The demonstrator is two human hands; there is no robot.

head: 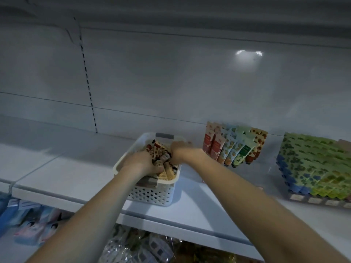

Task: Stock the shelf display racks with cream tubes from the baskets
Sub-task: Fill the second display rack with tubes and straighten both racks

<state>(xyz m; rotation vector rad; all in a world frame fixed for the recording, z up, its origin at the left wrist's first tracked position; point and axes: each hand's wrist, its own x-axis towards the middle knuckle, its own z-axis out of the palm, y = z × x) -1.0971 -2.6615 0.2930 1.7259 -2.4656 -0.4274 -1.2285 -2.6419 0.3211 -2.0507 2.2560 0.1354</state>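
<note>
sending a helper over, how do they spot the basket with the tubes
On the white shelf, look just left of the small rack of colourful tubes. The basket sits there, piled with cream tubes; it alone is white plastic with round holes in its wall.

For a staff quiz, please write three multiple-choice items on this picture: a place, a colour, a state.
1. Where are the left hand and right hand? A. in the basket B. on the wall C. out of view
2. Basket colour? A. red B. white C. black
3. The displayed tubes beside it: A. lean in rows B. lie scattered C. are boxed
1 A: both reach among its cream tubes. 2 B: its perforated wall is white. 3 A: they lean side by side.
</note>
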